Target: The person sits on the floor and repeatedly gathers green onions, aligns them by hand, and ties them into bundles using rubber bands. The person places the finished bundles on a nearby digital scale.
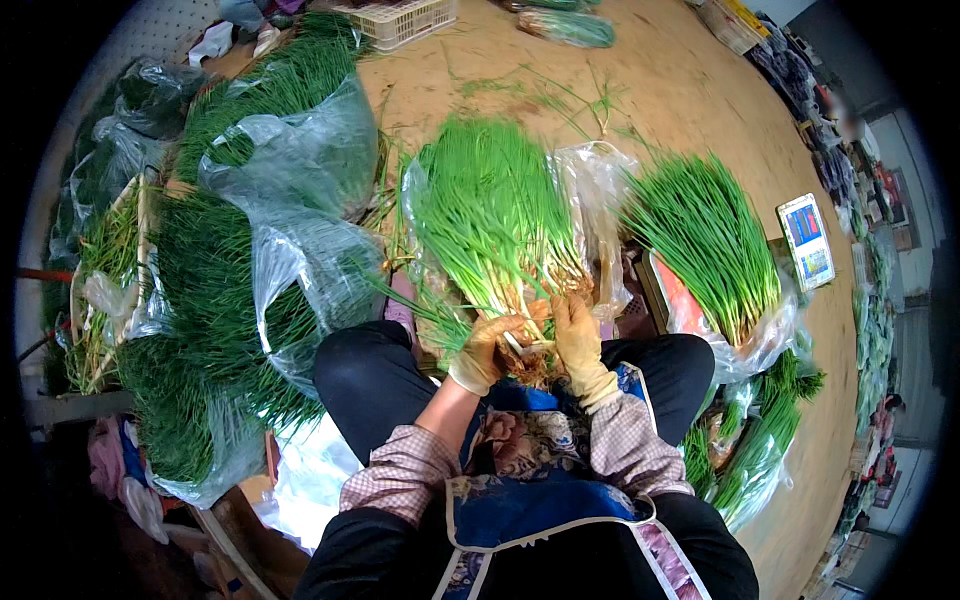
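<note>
My left hand (487, 352), in a cream work glove browned at the fingers, is closed round the white root ends of a few green stalks that look like scallions or Chinese chives. My right hand (581, 345), gloved alike, has its fingers together at the roots beside it; what it grips cannot be made out. Just beyond both hands a large bunch of green stalks (491, 202) lies over clear plastic, roots towards me. To the right, another bunch (712, 240) rests on a scale with its roots in a plastic bag (757, 341). The scale's display panel (806, 241) stands farther right.
Large heaps of greens (217, 277) partly in plastic bags fill the left. A crumpled clear bag (600, 217) lies right of the middle bunch. Loose stalks are scattered on the tan floor (667, 75). Bagged greens (757, 457) lie beside my right knee; a plastic crate (409, 22) stands at the top.
</note>
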The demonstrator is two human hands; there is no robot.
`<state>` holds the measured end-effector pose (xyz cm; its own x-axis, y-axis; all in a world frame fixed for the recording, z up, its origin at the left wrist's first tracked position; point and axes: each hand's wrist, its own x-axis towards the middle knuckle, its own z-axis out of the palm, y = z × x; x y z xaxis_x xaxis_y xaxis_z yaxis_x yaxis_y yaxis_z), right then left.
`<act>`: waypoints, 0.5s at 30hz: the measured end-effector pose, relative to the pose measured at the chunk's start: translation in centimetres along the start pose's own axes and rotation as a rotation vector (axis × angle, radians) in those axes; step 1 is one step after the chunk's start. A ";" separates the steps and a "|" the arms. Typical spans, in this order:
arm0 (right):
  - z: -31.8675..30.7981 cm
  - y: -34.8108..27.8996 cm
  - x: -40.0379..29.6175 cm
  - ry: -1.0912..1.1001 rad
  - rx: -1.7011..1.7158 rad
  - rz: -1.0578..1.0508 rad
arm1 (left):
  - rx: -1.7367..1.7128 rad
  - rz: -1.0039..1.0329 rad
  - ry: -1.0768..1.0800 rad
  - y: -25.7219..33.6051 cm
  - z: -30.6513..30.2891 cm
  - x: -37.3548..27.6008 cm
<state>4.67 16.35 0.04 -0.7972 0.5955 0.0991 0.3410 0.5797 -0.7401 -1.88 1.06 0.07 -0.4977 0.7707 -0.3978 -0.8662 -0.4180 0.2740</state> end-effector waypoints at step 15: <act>-3.1 1.2 1.4 -0.454 0.021 0.152 | 0.197 0.082 0.121 -1.2 -3.1 1.5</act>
<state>5.48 19.56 1.34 -0.8778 0.3667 -0.3083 0.4641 0.4911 -0.7372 -1.69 1.23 -3.57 -0.5784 0.6699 -0.4655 -0.8028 -0.3660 0.4707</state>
